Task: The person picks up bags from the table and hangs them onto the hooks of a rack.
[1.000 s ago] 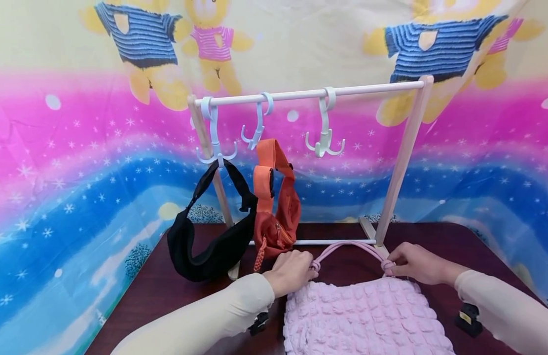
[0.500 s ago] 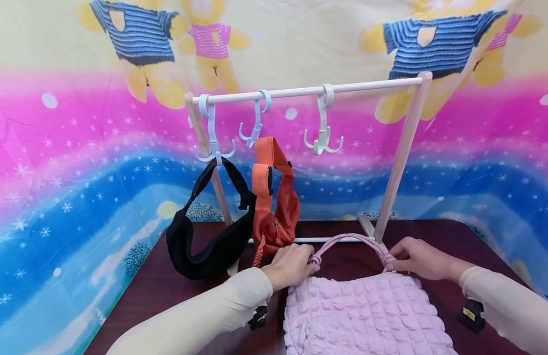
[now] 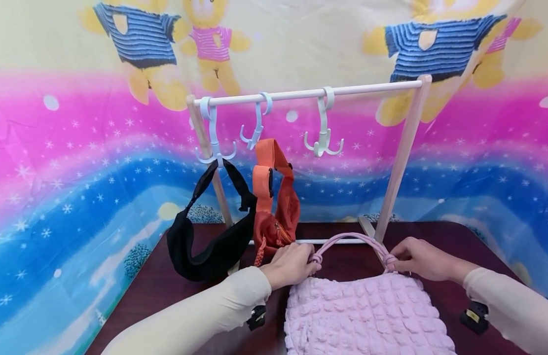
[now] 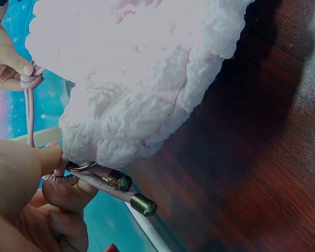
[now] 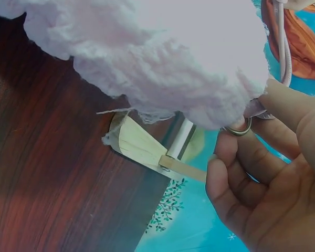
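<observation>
A pink puffy handbag [image 3: 367,315] is held up by both hands at the two ends of its pink cord handle [image 3: 351,236]. My left hand [image 3: 289,264] pinches the knotted cord at the bag's left top corner; in the left wrist view, metal-tipped cord ends [image 4: 142,203] stick out past the fingers. At the right top corner, my right hand [image 3: 426,259] pinches the other knot, and a metal ring [image 5: 240,127] shows by its fingertips in the right wrist view. The bag's lower part runs out of the head view.
Behind the bag stands a wooden rack with a white top rail [image 3: 367,88]. A black waist bag [image 3: 211,259] hangs from the left blue hook [image 3: 215,143]; an orange waist bag [image 3: 278,212] hangs by the middle hook [image 3: 257,125]. A pale green hook [image 3: 322,138] holds nothing.
The handbag and both hands have risen slightly, and the handle's arch stands a little higher. Both hands keep their grip on the knots.
</observation>
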`<state>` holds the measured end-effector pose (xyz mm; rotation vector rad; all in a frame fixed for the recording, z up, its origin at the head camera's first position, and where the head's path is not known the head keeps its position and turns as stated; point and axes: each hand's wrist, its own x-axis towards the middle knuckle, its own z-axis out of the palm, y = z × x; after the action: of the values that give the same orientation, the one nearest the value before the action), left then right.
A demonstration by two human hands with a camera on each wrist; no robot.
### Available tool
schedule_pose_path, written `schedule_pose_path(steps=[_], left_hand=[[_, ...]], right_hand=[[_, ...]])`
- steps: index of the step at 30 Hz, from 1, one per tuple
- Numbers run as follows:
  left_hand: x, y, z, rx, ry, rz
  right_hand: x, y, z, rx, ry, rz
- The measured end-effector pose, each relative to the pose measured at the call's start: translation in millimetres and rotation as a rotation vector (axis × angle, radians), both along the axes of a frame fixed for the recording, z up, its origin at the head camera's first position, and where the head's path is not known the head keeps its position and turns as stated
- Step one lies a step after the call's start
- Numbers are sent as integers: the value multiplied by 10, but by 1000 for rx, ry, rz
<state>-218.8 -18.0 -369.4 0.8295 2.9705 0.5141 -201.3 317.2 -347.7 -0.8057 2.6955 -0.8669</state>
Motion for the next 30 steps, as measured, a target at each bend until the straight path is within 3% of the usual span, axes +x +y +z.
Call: schedule_pose_path(steps=[10,19,30], left_hand=[[25,-15,73,49,1,-20],[67,-46,170,93,-63,-19],[56,-84,233,112,-50,-27]], right_hand=[[19,18,87,-24,3,14],[29,5,96,-51,7,-1],[34,11,142,-78,32,-1]])
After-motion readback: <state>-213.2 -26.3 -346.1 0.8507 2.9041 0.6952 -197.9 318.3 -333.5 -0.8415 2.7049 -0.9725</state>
